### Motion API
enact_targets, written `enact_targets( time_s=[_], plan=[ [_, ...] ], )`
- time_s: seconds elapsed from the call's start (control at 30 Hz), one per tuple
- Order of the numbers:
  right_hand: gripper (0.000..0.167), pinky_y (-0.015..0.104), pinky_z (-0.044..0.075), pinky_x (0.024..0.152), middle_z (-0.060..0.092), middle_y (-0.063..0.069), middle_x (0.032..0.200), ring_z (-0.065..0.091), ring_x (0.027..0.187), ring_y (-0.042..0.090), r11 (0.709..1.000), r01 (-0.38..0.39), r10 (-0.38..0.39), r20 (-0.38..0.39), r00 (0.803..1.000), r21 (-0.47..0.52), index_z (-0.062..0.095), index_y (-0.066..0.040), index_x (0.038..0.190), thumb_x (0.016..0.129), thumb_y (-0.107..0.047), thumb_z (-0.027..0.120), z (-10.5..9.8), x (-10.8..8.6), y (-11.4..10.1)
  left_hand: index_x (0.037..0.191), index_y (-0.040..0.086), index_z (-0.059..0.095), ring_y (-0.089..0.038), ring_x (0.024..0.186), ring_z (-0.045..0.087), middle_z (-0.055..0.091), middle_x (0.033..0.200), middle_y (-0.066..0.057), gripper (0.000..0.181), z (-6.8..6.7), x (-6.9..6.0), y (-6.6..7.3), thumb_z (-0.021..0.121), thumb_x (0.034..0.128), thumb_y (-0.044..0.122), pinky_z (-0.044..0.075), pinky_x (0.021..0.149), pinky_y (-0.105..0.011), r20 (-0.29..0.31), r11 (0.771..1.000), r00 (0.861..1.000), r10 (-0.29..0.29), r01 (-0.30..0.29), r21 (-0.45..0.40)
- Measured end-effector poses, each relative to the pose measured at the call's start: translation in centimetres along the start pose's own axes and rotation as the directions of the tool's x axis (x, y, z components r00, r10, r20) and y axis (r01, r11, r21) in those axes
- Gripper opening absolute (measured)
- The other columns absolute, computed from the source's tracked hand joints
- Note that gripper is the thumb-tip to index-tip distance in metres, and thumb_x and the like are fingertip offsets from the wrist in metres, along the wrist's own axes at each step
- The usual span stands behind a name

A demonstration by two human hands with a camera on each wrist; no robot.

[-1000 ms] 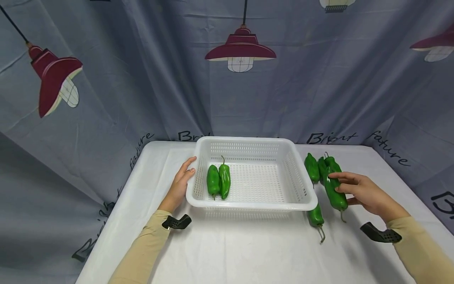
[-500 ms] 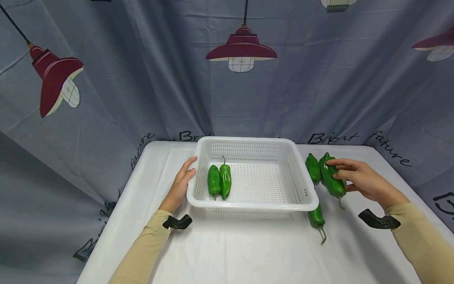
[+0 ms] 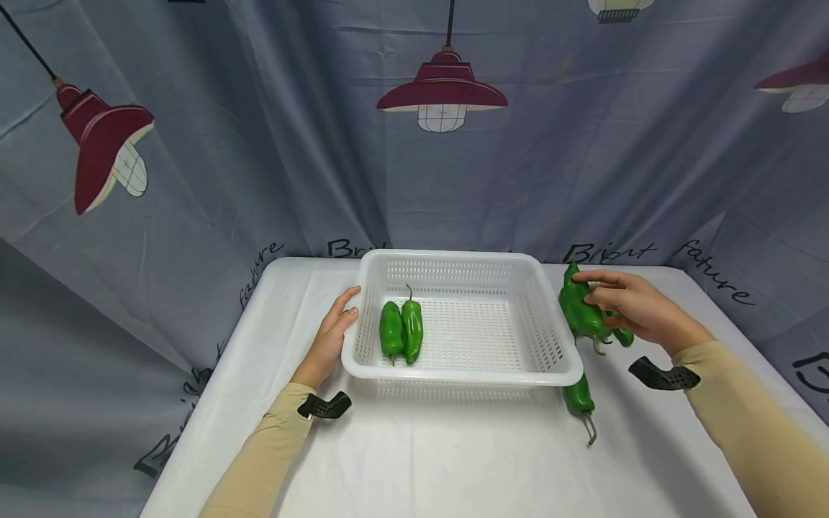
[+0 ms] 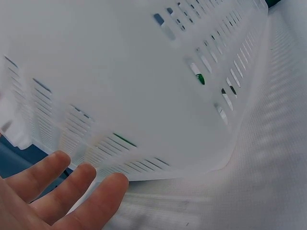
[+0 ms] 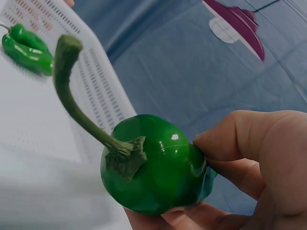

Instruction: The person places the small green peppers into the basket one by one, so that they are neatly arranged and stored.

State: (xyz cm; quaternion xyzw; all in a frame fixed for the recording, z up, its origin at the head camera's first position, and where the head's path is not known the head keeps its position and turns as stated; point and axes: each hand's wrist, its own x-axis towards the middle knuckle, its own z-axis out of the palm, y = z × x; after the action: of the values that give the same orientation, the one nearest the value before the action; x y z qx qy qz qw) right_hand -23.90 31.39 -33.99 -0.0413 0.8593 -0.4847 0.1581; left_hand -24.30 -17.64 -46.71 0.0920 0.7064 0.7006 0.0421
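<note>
My right hand point(image 3: 637, 306) holds a green pepper point(image 3: 576, 306) just off the right rim of the white plastic basket point(image 3: 453, 377). In the right wrist view thumb and fingers grip the pepper point(image 5: 153, 165), its curved stem toward the camera. My left hand point(image 3: 329, 338) rests at the basket's left side. The left wrist view shows those fingers point(image 4: 103, 199) extended along the outside of the perforated wall point(image 4: 120, 96). Two green peppers, a left one point(image 3: 391, 331) and a right one point(image 3: 411, 331), lie side by side in the left part of the basket.
Another green pepper point(image 3: 579, 397) lies on the white tablecloth point(image 3: 466, 453), partly hidden by the basket's front right corner. Part of one more pepper point(image 3: 624, 337) shows below the right hand. A grey curtain point(image 3: 311, 144) with printed lamps hangs behind the table.
My right hand has carried its pepper left and toward the back, up to the basket's right side, swinging it over the peppers there. The left hand and basket have stayed put.
</note>
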Motion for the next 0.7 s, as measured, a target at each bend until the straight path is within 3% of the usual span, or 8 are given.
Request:
enact_targets(
  time_s=[0.13, 0.3, 0.5, 0.7],
  plan=[
    [0.061, 0.036, 0.061, 0.083, 0.032, 0.028, 0.156, 0.064, 0.097, 0.002, 1.000, -0.007, 0.007, 0.022, 1.000, 0.027, 0.026, -0.003, 0.159, 0.106, -0.020, 0.050, 0.9, 1.1, -1.1, 0.160, 0.019, 0.029, -0.036, 0.133, 0.053, 0.043, 0.156, -0.022, 0.050, 0.0, -0.1, 0.1, 0.034, 0.1103, 0.021, 0.051, 0.096, -0.021, 0.007, 1.000, 1.000, 0.011, -0.011, -0.005],
    [0.061, 0.039, 0.061, 0.085, 0.039, 0.025, 0.152, 0.066, 0.096, 0.004, 0.998, -0.026, 0.023, 0.034, 0.999, 0.062, 0.029, -0.006, 0.159, 0.105, -0.019, 0.052, 2.4, 2.5, -2.4, 0.160, 0.021, 0.028, -0.040, 0.135, 0.052, 0.043, 0.157, -0.020, 0.050, 0.0, -0.2, 0.2, 0.034, 0.1103, 0.021, 0.051, 0.098, -0.024, 0.003, 1.000, 1.000, 0.006, -0.006, -0.005],
    [0.062, 0.040, 0.060, 0.085, 0.037, 0.029, 0.154, 0.064, 0.101, 0.013, 0.997, -0.013, 0.008, 0.067, 0.998, 0.074, 0.030, -0.006, 0.159, 0.103, -0.016, 0.054, 4.7, 3.9, -3.6, 0.160, 0.019, 0.027, -0.038, 0.137, 0.050, 0.039, 0.160, -0.019, 0.050, 0.2, -0.2, 0.3, 0.034, 0.1103, 0.022, 0.049, 0.103, -0.029, 0.001, 1.000, 1.000, 0.005, -0.005, 0.012],
    [0.059, 0.041, 0.061, 0.084, 0.036, 0.030, 0.155, 0.061, 0.108, 0.022, 0.995, -0.009, 0.001, 0.089, 0.996, 0.097, 0.033, -0.004, 0.158, 0.103, -0.012, 0.054, 6.7, 5.2, -4.3, 0.160, 0.018, 0.028, -0.039, 0.136, 0.050, 0.040, 0.159, -0.020, 0.050, 0.2, -0.1, 0.4, 0.034, 0.1100, 0.020, 0.049, 0.100, -0.026, -0.001, 1.000, 1.000, 0.005, -0.005, -0.003]
  ],
)
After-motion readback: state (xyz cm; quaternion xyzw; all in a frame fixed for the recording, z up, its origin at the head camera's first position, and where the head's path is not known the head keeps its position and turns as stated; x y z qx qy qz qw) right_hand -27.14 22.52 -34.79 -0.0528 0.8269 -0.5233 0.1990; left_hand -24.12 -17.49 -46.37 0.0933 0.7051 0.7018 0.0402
